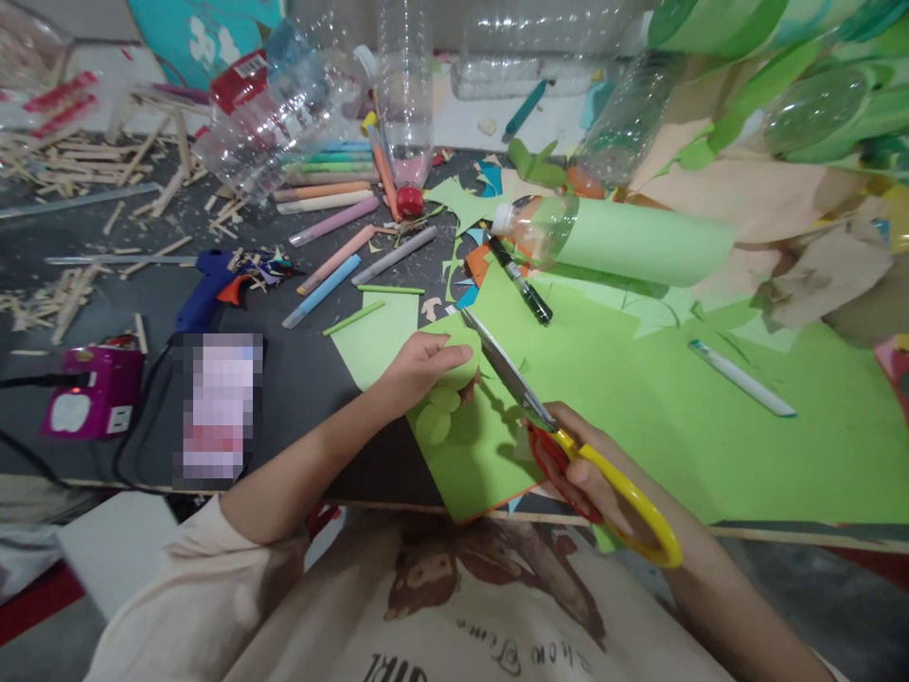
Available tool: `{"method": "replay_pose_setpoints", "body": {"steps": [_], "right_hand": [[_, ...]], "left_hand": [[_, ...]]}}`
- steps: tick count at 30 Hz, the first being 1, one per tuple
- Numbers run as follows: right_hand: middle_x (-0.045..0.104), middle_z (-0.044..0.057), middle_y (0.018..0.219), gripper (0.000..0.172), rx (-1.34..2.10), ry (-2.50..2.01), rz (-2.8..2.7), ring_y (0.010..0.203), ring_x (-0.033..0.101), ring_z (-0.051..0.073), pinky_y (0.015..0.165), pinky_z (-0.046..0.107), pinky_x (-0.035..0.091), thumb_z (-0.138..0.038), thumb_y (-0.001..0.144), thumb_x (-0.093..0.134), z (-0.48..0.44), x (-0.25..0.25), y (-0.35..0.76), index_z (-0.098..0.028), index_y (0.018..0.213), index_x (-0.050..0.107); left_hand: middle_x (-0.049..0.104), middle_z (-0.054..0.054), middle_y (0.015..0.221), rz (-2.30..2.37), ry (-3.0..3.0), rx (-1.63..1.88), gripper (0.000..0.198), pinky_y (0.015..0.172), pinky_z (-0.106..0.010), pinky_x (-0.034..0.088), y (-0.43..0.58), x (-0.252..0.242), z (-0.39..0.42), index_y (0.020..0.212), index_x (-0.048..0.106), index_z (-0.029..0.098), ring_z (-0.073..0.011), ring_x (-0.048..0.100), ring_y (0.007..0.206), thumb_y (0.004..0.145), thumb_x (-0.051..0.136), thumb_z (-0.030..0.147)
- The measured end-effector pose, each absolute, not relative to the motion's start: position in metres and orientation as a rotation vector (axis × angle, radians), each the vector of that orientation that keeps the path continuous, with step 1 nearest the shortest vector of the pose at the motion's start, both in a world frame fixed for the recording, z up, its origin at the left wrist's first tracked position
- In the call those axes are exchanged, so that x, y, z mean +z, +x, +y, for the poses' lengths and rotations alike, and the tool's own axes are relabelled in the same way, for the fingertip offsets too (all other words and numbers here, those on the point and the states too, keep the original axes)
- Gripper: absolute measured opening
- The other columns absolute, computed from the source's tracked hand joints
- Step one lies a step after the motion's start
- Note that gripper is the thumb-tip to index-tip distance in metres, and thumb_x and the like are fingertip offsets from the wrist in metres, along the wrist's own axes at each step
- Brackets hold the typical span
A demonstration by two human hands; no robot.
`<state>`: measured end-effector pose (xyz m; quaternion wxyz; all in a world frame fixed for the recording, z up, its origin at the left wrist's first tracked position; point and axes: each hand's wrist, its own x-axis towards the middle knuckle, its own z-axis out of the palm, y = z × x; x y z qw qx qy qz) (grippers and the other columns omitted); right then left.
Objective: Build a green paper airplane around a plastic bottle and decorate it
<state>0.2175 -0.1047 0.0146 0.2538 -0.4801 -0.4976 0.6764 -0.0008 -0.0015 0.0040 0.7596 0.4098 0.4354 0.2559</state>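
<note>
My left hand (pixel 418 371) pinches a small rounded piece of green paper (pixel 465 349) between thumb and fingers. More rounded green cut-outs (pixel 433 422) hang or lie just below that hand; whether they are joined to the held piece I cannot tell. In my right hand (pixel 586 474) is a pair of scissors (pixel 507 371) with one yellow and one red handle. Their blades point up and left, just right of the held paper, and look nearly closed. Beneath both hands lie large green paper sheets (pixel 639 417).
A black marker (pixel 522 281) and a white cutter-like tool (pixel 742 379) rest on the green sheets. Behind lie a bottle wrapped in green paper (pixel 632 237), several felt pens (pixel 333 223) and clear bottles. Leftward are a blue glue gun (pixel 205 289), a phone (pixel 219 407) and wood sticks.
</note>
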Motion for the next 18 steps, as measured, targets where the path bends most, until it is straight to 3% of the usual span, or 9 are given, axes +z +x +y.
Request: {"method": "replay_pose_setpoints", "body": {"steps": [5, 8, 12, 15, 18], "right_hand": [[0.058, 0.001, 0.077, 0.049, 1.48, -1.543, -1.614, 0.063, 0.052, 0.015, 0.056, 0.027, 0.045, -0.068, 0.088, 0.051, -0.099, 0.023, 0.237, -0.023, 0.106, 0.058], [0.066, 0.004, 0.08, 0.045, 1.03, -1.9, -1.751, 0.063, 0.058, 0.019, 0.059, 0.03, 0.047, -0.063, 0.087, 0.054, -0.095, 0.023, 0.259, -0.023, 0.108, 0.06], [0.071, 0.01, 0.081, 0.047, 0.426, -2.246, -1.915, 0.066, 0.063, 0.027, 0.055, 0.035, 0.045, -0.061, 0.082, 0.054, -0.085, 0.013, 0.294, -0.022, 0.105, 0.066], [0.074, 0.014, 0.1, 0.039, 0.307, -2.16, -2.005, 0.087, 0.068, 0.03, 0.07, 0.039, 0.052, -0.047, 0.084, 0.051, -0.079, 0.004, 0.319, -0.021, 0.109, 0.066], [0.073, 0.018, 0.108, 0.043, 0.34, -2.101, -2.067, 0.096, 0.068, 0.031, 0.08, 0.041, 0.053, -0.044, 0.083, 0.052, -0.073, 0.004, 0.336, -0.018, 0.115, 0.065]], "left_hand": [[0.064, -0.002, 0.054, 1.003, 0.926, 0.64, 0.033, 0.049, -0.023, 0.046, -0.002, 0.0, -0.001, 0.067, 0.067, 0.014, -0.0128, 0.057, 0.047, 0.076, 0.066, 0.046], [0.066, -0.003, 0.062, 1.039, 0.924, 0.733, 0.04, 0.055, -0.025, 0.049, -0.003, -0.005, 0.0, 0.085, 0.069, 0.014, -0.0152, 0.059, 0.055, 0.08, 0.058, 0.052], [0.051, 0.002, 0.055, 1.188, 0.961, 0.898, 0.034, 0.051, -0.023, 0.041, -0.004, -0.013, 0.004, 0.085, 0.069, 0.017, -0.0122, 0.049, 0.054, 0.082, 0.055, 0.048], [0.035, 0.006, 0.05, 1.297, 0.923, 1.031, 0.024, 0.044, -0.022, 0.029, -0.005, -0.014, 0.006, 0.087, 0.067, 0.02, -0.0088, 0.035, 0.045, 0.082, 0.057, 0.041], [0.04, 0.009, 0.051, 1.277, 0.921, 1.094, 0.03, 0.043, -0.021, 0.029, -0.004, -0.012, 0.007, 0.102, 0.064, 0.022, -0.007, 0.037, 0.041, 0.075, 0.064, 0.034]]}}
